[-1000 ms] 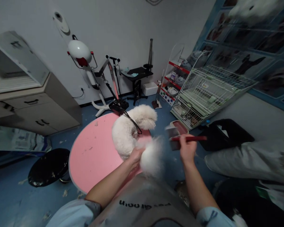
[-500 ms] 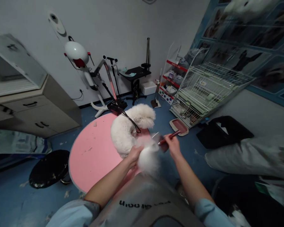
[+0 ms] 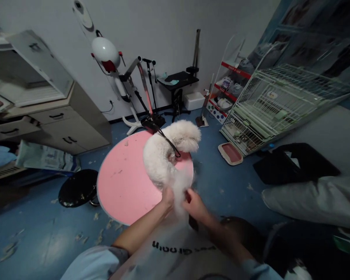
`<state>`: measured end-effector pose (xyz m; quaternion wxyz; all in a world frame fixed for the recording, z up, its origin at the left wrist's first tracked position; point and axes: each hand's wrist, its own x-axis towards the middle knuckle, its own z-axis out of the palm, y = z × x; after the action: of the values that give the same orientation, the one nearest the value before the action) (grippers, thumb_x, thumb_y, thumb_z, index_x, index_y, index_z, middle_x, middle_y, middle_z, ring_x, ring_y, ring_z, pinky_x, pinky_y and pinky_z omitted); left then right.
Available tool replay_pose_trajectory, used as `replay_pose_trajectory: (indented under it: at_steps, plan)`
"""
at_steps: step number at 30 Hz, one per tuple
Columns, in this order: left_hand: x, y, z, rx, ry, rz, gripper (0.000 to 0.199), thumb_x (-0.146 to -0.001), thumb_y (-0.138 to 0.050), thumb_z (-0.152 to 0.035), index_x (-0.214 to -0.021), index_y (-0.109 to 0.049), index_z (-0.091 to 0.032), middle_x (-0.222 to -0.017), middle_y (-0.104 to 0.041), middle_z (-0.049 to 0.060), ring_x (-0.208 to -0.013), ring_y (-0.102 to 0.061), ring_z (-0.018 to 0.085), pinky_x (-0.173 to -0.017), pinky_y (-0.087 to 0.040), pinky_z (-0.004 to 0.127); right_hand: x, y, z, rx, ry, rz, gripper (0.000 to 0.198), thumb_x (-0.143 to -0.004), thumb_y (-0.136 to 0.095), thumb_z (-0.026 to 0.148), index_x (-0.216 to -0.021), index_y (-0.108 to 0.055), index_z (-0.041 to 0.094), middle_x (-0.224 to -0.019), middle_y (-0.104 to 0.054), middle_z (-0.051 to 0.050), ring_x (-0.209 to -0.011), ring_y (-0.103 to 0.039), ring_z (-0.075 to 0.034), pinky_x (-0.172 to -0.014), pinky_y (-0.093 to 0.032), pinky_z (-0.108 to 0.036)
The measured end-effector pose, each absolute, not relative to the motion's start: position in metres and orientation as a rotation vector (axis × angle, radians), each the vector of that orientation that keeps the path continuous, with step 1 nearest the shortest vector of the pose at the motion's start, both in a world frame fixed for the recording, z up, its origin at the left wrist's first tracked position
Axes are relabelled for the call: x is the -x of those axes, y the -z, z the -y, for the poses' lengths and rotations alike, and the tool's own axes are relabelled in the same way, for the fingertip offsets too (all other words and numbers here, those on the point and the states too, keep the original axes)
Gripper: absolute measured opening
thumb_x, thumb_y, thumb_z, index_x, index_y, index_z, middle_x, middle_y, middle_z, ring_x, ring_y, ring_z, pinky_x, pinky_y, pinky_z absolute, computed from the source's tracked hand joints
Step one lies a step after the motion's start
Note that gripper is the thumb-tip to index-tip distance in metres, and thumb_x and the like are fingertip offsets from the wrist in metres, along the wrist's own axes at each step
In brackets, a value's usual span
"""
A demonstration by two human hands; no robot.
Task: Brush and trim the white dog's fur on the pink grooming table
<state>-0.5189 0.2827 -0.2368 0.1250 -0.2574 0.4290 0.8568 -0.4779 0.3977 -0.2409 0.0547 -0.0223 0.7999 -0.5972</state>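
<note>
Head view: left hand [image 3: 167, 197] and right hand [image 3: 196, 205] grip the white dog's [image 3: 163, 159] tail between them.

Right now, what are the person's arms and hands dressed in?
Both hands, left and right, are bare, with no gloves. The forearms are bare too. Light blue sleeves are pushed up near the elbows, over a grey apron with dark lettering.
</note>
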Motion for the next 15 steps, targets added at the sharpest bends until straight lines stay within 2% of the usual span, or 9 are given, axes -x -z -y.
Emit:
replay_pose_trajectory:
  at_steps: [1, 3, 6, 9, 12, 15]
  plan:
    - [0.516, 0.239, -0.282, 0.746, -2.505, -1.174, 0.025, -0.07, -0.061, -0.041, -0.072, -0.06, -0.015, -0.061, -0.06, 0.002, -0.05, -0.05, 0.012, -0.052, -0.043, 0.024, 0.473, 0.244, -0.393, 0.175, 1.682, -2.538, 0.005, -0.071, -0.059, 0.027, -0.07, -0.06, 0.022, -0.061, -0.058, 0.001, -0.057, -0.049, -0.014, -0.056, -0.037, -0.025]
    - [0.514, 0.243, -0.274, 0.697, -2.506, -1.008, 0.025, -0.068, -0.062, -0.039, -0.068, -0.059, -0.015, -0.061, -0.06, 0.003, -0.05, -0.051, 0.012, -0.054, -0.044, 0.025, 0.468, 0.252, -0.4, 0.331, 1.434, -2.724, 0.019, -0.076, -0.056, 0.027, -0.058, -0.055, 0.022, -0.058, -0.055, 0.0, -0.058, -0.048, -0.015, -0.058, -0.034, -0.026]
    - [0.516, 0.251, -0.241, 0.553, -2.5, -0.893, 0.021, -0.063, -0.066, -0.032, -0.07, -0.062, -0.013, -0.07, -0.064, 0.006, -0.062, -0.058, 0.016, -0.067, -0.048, 0.028, 0.467, 0.262, -0.433, 0.54, 1.125, -2.837, 0.029, -0.083, -0.05, 0.03, -0.055, -0.054, 0.022, -0.054, -0.053, -0.001, -0.058, -0.047, -0.015, -0.059, -0.032, -0.027]
    - [0.523, 0.264, -0.194, 0.631, -2.5, -1.291, 0.025, -0.064, -0.066, -0.036, -0.065, -0.062, -0.011, -0.066, -0.064, 0.007, -0.063, -0.059, 0.016, -0.068, -0.046, 0.027, 0.468, 0.272, -0.457, 0.688, 0.911, -2.868, 0.028, -0.086, -0.046, 0.03, -0.061, -0.056, 0.022, -0.055, -0.056, -0.001, -0.057, -0.047, -0.015, -0.065, -0.034, -0.028]
    - [0.53, 0.276, -0.167, 0.756, -2.314, -1.761, 0.033, -0.065, -0.068, -0.045, -0.066, -0.062, -0.012, -0.064, -0.064, 0.005, -0.06, -0.056, 0.013, -0.063, -0.043, 0.024, 0.472, 0.283, -0.456, 0.818, 0.788, -2.882, 0.018, -0.08, -0.048, 0.019, -0.066, -0.057, 0.02, -0.057, -0.058, -0.001, -0.056, -0.047, -0.014, -0.07, -0.036, -0.029]
    - [0.539, 0.282, -0.179, 0.586, -2.185, -1.743, 0.043, -0.059, -0.073, -0.051, -0.069, -0.062, -0.011, -0.065, -0.063, 0.005, -0.06, -0.056, 0.014, -0.06, -0.043, 0.025, 0.478, 0.292, -0.443, 0.896, 0.676, -2.87, 0.013, -0.07, -0.05, 0.01, -0.068, -0.058, 0.02, -0.06, -0.06, -0.001, -0.057, -0.05, -0.015, -0.072, -0.036, -0.029]
